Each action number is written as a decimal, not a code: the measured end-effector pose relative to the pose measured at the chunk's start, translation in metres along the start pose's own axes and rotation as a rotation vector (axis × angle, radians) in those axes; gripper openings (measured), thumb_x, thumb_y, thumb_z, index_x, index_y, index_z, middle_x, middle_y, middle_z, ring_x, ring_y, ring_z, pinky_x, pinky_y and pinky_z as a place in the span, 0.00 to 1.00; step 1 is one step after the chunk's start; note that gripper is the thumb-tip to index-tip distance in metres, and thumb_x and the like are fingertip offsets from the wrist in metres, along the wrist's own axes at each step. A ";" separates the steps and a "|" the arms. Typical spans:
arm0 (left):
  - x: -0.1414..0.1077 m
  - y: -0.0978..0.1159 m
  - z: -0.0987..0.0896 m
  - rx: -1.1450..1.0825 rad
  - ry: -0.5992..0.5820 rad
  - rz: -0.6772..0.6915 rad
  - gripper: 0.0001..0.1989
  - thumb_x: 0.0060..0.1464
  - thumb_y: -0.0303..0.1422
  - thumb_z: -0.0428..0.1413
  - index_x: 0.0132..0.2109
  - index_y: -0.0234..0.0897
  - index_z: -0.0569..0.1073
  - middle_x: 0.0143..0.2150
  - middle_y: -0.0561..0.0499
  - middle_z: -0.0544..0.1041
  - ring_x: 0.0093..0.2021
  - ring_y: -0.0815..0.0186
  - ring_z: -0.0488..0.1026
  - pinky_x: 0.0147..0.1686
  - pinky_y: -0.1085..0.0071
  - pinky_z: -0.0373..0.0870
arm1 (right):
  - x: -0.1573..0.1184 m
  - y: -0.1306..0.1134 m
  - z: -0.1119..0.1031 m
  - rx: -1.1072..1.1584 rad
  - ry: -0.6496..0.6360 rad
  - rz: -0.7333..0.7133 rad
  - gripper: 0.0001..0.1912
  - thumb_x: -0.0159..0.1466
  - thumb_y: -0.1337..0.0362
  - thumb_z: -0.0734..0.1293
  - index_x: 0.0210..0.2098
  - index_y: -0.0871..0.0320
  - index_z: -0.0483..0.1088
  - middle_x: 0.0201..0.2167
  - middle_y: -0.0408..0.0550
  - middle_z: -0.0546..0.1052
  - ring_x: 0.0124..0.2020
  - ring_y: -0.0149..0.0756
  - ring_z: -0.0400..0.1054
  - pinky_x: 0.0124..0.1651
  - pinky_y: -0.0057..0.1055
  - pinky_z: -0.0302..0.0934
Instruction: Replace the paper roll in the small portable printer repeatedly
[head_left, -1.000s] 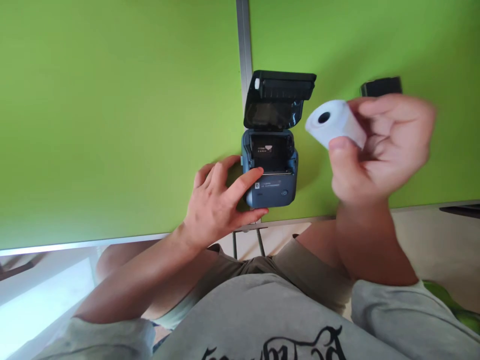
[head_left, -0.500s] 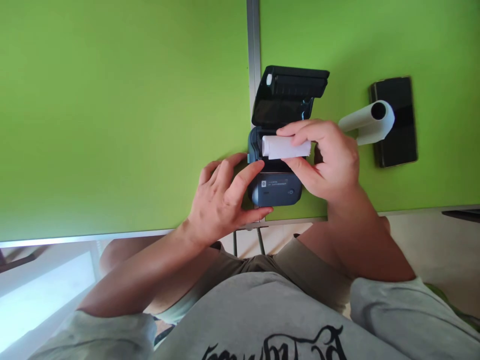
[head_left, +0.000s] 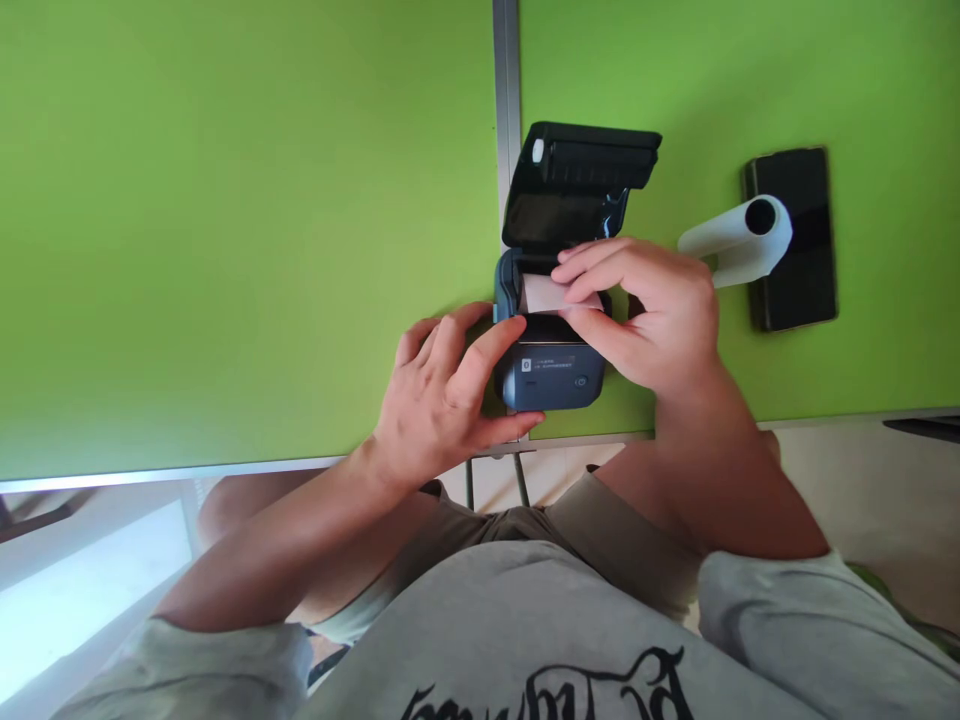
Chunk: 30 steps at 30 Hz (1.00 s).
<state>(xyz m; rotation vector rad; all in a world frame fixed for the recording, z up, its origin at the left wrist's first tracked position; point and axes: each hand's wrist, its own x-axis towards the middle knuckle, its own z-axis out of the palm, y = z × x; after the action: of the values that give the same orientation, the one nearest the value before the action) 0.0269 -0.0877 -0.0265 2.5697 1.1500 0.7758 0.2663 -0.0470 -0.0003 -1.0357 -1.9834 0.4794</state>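
A small dark printer-like device (head_left: 551, 378) lies near the table's front edge, its black lid (head_left: 581, 185) raised. In its compartment sits a white paper roll (head_left: 544, 293), pinched at its right part between the thumb and fingers of my right hand (head_left: 652, 310). My left hand (head_left: 450, 385) grips the device's left side, with the index finger on the compartment's edge and the thumb at the front. The roll's right end is hidden by my right fingers.
On the green table (head_left: 247, 230), right of the device, a white roll (head_left: 742, 240) partly overlaps a black phone-like object (head_left: 802, 240). A metal seam (head_left: 508, 90) runs behind the device. My legs are below the front edge.
My right hand has moved slightly left and lowered the paper roll deeper into the compartment. My left hand keeps its hold on the device.
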 end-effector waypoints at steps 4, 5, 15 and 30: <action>-0.001 -0.001 0.000 -0.034 -0.001 -0.006 0.41 0.65 0.60 0.53 0.71 0.33 0.59 0.59 0.33 0.75 0.57 0.50 0.75 0.58 0.56 0.65 | -0.001 -0.005 -0.004 0.007 0.009 -0.046 0.08 0.62 0.72 0.73 0.33 0.51 0.76 0.34 0.40 0.84 0.41 0.39 0.81 0.49 0.43 0.77; -0.001 -0.001 0.000 -0.036 -0.002 -0.004 0.41 0.65 0.59 0.53 0.71 0.34 0.59 0.60 0.32 0.75 0.58 0.50 0.75 0.58 0.56 0.65 | -0.001 -0.006 -0.005 0.009 0.012 -0.069 0.08 0.60 0.72 0.73 0.33 0.51 0.76 0.34 0.40 0.84 0.41 0.39 0.80 0.49 0.43 0.77; -0.002 -0.002 -0.002 -0.011 -0.063 0.014 0.30 0.67 0.57 0.52 0.70 0.54 0.68 0.62 0.37 0.69 0.61 0.50 0.71 0.59 0.53 0.65 | -0.011 0.006 -0.009 0.126 0.024 -0.007 0.09 0.68 0.53 0.67 0.34 0.46 0.77 0.37 0.44 0.81 0.45 0.44 0.76 0.53 0.52 0.73; -0.006 -0.003 0.001 0.004 -0.093 0.023 0.25 0.63 0.56 0.57 0.64 0.62 0.72 0.67 0.39 0.66 0.62 0.49 0.69 0.62 0.47 0.64 | -0.002 0.020 0.009 0.549 0.218 0.330 0.36 0.59 0.43 0.65 0.62 0.43 0.52 0.58 0.49 0.78 0.61 0.48 0.72 0.59 0.49 0.68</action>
<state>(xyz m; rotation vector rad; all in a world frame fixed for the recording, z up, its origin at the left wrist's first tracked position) 0.0226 -0.0903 -0.0308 2.5975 1.0971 0.6521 0.2697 -0.0364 -0.0193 -1.0044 -1.3745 0.9814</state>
